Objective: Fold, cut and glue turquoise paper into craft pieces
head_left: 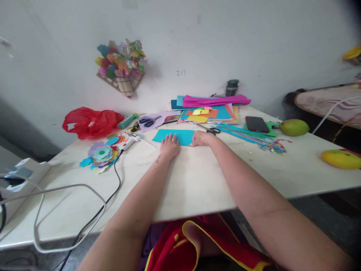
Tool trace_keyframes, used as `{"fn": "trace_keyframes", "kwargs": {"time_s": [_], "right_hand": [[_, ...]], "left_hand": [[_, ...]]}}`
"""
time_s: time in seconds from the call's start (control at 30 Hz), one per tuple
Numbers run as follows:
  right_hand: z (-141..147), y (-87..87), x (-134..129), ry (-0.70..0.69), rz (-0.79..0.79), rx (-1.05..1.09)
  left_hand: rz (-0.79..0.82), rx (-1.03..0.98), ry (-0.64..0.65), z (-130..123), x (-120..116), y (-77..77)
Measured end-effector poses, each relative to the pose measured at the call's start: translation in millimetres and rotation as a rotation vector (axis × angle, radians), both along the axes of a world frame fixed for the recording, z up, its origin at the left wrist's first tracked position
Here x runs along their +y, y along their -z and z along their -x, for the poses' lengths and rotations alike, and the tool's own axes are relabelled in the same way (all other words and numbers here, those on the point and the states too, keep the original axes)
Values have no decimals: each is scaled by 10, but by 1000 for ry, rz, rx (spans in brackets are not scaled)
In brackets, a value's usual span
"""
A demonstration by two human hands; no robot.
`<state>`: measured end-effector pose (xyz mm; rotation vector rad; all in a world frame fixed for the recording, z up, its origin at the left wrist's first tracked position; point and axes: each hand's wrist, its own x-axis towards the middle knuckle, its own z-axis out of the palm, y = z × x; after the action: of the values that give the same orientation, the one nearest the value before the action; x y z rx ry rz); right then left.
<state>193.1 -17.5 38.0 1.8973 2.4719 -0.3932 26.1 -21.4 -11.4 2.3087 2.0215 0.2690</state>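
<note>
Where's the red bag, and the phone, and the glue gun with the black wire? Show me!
Red bag (91, 123): head view, on its crumpled middle.
Phone (257, 124): head view, on its dark face.
Glue gun (128, 143): head view, on its white body.

Blue rectangular paper (184, 137) lies flat on the table (197, 180); both hands touch it.

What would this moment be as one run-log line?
left hand: flat on blue paper | right hand: at its right end

blue paper (184, 137) | red plastic bag (90, 122) | magenta roll (217, 101) | lilac sheet (158, 119) | green-yellow mango (294, 127)
</note>
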Motion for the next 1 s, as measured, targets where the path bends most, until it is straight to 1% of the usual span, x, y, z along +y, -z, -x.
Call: {"fn": "trace_keyframes", "kwargs": {"time_s": [0.17,0.3,0.37,0.43,0.5,0.57,0.6,0.73,0.83,0.87,0.93,1.0], "right_hand": [[2,2,-4,20,-1,17],[8,-43,-41,40,-10,20],[20,-75,-56,78,-14,10],[66,-97,-65,109,-56,28],[162,-92,-67,95,-165,103],[301,-46,-66,44,-289,211],[374,-8,-64,14,-300,255],[570,178,-33,29,-182,313],[572,271,7,54,-149,330],[559,286,18,54,-144,331],[533,301,30,38,-139,335],[521,303,26,5,-141,335]], "left_hand": [[6,4,2,-5,0,2],[13,16,-2,-16,-11,-10],[8,23,-4,-17,-12,-14],[5,29,-3,-17,-8,-15],[0,37,-2,-18,-7,-13],[-2,46,-1,-25,-10,-9],[1,51,-1,-29,-14,-7],[18,40,29,-11,2,-15],[25,-66,54,116,71,-70],[33,-121,9,185,99,-98],[-26,-191,-92,351,147,-156],[-84,-176,-139,520,175,-196]]}}
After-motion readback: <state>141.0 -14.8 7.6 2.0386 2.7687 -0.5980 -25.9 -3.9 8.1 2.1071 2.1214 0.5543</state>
